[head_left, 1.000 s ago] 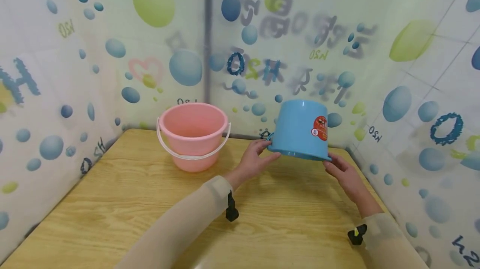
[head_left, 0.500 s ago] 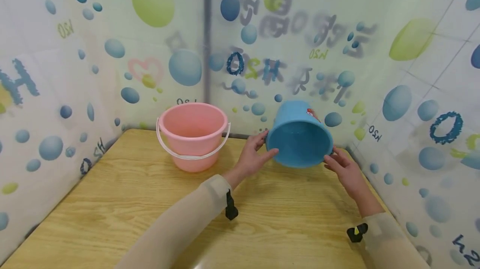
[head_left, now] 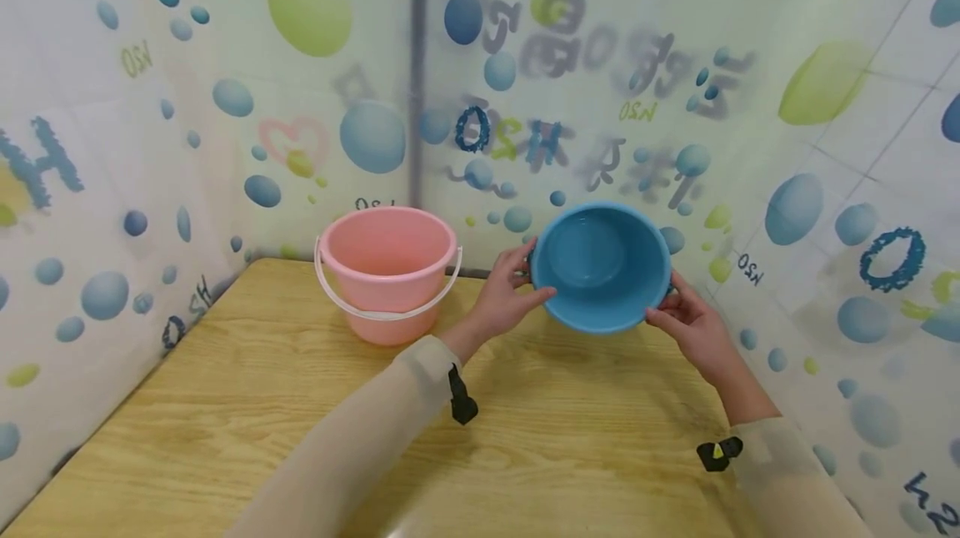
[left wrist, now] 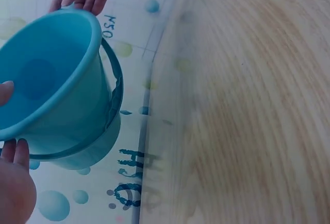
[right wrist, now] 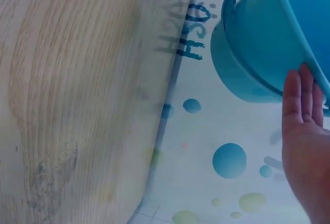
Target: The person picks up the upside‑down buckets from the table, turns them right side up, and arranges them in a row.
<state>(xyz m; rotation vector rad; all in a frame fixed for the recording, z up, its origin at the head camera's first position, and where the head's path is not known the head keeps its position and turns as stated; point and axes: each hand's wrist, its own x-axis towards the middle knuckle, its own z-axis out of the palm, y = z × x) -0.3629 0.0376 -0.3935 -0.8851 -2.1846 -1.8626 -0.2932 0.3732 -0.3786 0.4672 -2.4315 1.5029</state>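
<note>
A blue bucket point(head_left: 600, 263) is held up off the table between both hands, its mouth tilted toward me so the inside shows. My left hand point(head_left: 504, 294) grips its rim at the left, with the thumb on the inner side. At the opposite side, my right hand point(head_left: 693, 329) pinches the rim, thumb in front and fingers behind. The bucket's blue handle point(left wrist: 114, 100) hangs down behind the outer wall in the left wrist view. In the right wrist view, several fingers point(right wrist: 292, 98) of my right hand lie along the outside under the rim.
A pink bucket point(head_left: 393, 304) with a white handle point(head_left: 386, 315) stands upright on the wooden table point(head_left: 570, 429), left of my left hand. Patterned curtain walls point(head_left: 360, 37) enclose the table at the back and both sides.
The blue bucket has turned from mouth down to mouth facing me; its red label has gone out of sight. Both hands have kept their hold on the rim. The pink bucket has not moved.
</note>
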